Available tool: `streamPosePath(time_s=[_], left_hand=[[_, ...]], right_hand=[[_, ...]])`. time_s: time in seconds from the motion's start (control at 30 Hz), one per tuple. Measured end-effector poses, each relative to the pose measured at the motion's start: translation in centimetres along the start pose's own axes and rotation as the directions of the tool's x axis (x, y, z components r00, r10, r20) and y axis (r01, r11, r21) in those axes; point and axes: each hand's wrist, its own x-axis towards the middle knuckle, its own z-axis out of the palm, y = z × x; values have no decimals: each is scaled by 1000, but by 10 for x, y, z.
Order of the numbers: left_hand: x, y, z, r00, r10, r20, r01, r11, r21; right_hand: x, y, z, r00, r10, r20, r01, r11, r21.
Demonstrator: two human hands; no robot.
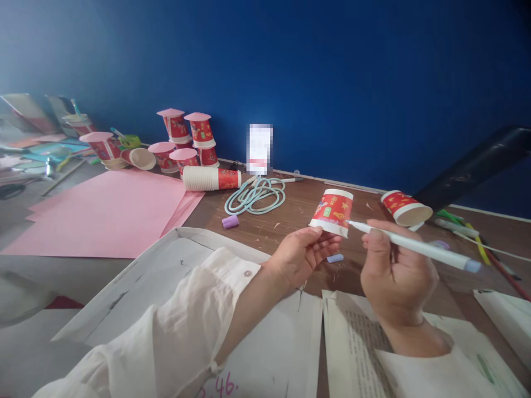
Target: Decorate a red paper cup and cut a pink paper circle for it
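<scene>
In the head view, your left hand [305, 251] grasps the red paper cup with gold print and white bands [335, 209] by its wide rim, thumb on the near side and fingers beneath. The cup is in front of you, upside down and slightly tilted, lifted over the brown wooden surface [298, 213]. Your right hand [392, 257] grips the slim white plastic marker with a pale blue end [427, 246] like a pen, its tip at the cup's lower right side; you cannot tell whether it touches.

Your left hold is only at the rim, so a firm push from the marker could swivel the cup or dent its thin wall. If your fingers slid over fresh ink, they could smear it. The small pale blue cylindrical cap [335, 258] lies just below your left fingers and could roll if brushed. The coiled pale teal cable [255, 196] could snag a sleeve reaching towards the 2 tiers of red cups with pink paper tops [201, 130], and a bump there could topple them.
</scene>
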Motion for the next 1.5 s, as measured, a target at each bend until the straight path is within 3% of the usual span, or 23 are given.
streamPosePath(time_s=[0.4, 0.9, 1.5], left_hand=[[1, 0, -1, 999, 3, 37, -3, 1000, 5], [0, 1, -1, 999, -6, 50, 5, 1000, 6], [-2, 1, 0, 999, -1, 36, 1, 1000, 0]], right_hand=[[1, 2, 2, 995, -60, 79, 62, 998, -28], [2, -1, 1, 990, -121, 69, 127, 989, -78], [1, 0, 0, 992, -115, 48, 118, 990, -71]])
